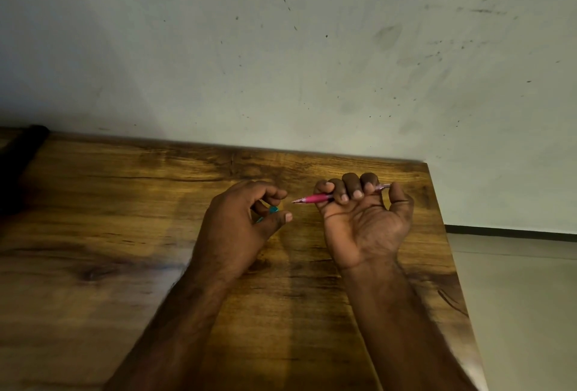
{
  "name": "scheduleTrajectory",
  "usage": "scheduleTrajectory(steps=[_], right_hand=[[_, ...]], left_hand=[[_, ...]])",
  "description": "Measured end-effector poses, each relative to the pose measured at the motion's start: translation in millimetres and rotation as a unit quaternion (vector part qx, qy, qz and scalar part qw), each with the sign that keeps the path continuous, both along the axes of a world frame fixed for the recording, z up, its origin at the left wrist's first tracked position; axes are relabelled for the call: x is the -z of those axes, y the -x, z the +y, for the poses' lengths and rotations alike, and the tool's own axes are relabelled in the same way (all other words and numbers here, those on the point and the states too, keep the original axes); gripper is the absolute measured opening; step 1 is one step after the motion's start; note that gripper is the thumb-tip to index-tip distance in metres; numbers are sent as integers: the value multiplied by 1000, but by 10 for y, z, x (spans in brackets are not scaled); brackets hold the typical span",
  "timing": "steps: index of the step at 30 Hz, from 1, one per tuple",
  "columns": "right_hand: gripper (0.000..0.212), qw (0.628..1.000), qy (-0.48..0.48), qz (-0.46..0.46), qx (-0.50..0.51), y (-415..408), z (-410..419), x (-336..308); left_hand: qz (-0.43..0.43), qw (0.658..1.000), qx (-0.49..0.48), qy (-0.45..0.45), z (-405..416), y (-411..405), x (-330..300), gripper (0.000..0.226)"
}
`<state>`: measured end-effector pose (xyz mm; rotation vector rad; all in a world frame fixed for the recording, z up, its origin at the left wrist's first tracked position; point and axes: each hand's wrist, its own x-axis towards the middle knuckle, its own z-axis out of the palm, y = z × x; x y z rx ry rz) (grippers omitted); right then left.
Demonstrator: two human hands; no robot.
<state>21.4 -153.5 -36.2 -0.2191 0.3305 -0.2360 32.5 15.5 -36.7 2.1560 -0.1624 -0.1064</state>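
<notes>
My right hand (365, 222) is turned palm up over the wooden table (125, 203), its fingers curled round a pink pen (315, 198). The pen's tip points left, toward my left hand. My left hand (237, 225) hovers just to the left with its fingers curled round a small teal piece (272, 210), which looks like a pen cap. Most of that piece is hidden inside the fingers. A small gap separates the pen's tip from my left fingers.
The table's far edge meets a stained pale wall (312, 47). Its right edge (449, 250) drops to a light floor (524, 297). A dark object (22, 153) lies at the table's far left corner.
</notes>
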Motion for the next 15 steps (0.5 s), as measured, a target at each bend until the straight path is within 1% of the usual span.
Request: scheduleTrajectory(steps=[9,15], right_hand=[[43,1000,11,4,2,5,0,0],[50,1000,0,-10,-18,-8,0,2]], left_hand=[[1,1000,-2,2,-13,2,-7,31],[0,1000,-1,15,-3,-5,5,31]])
